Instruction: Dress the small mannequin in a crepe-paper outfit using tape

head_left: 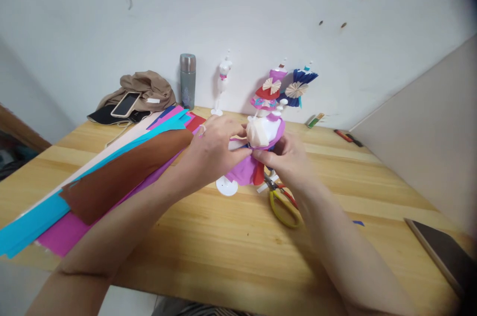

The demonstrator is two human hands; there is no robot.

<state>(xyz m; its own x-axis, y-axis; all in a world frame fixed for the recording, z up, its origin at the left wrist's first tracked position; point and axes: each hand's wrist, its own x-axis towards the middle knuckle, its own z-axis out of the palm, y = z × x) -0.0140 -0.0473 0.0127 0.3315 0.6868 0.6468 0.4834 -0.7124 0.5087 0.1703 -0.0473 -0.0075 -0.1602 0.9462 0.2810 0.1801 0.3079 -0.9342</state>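
A small white mannequin (276, 127), dressed in purple and red paper, tilts between my two hands over the table. Its round white base (226, 187) shows below my left hand. A pleated cream paper piece (258, 132) lies against its front. My left hand (218, 144) grips the mannequin from the left, thumb at the waist. From the other side, my right hand (285, 159) closes on it, its thumb pressing the purple paper near the left thumb. My right fingers are partly hidden behind the figure. Scissors (274, 206) with yellow and red handles lie just beneath my right hand.
Crepe paper sheets (130, 172) in several colours cover the table's left. Behind stand a grey thermos (188, 82), a bare mannequin (223, 82) and two dressed ones, one red (268, 92), one navy (298, 80). A phone (126, 104) rests on brown cloth (149, 87); a dark tablet-like slab (443, 251) lies right.
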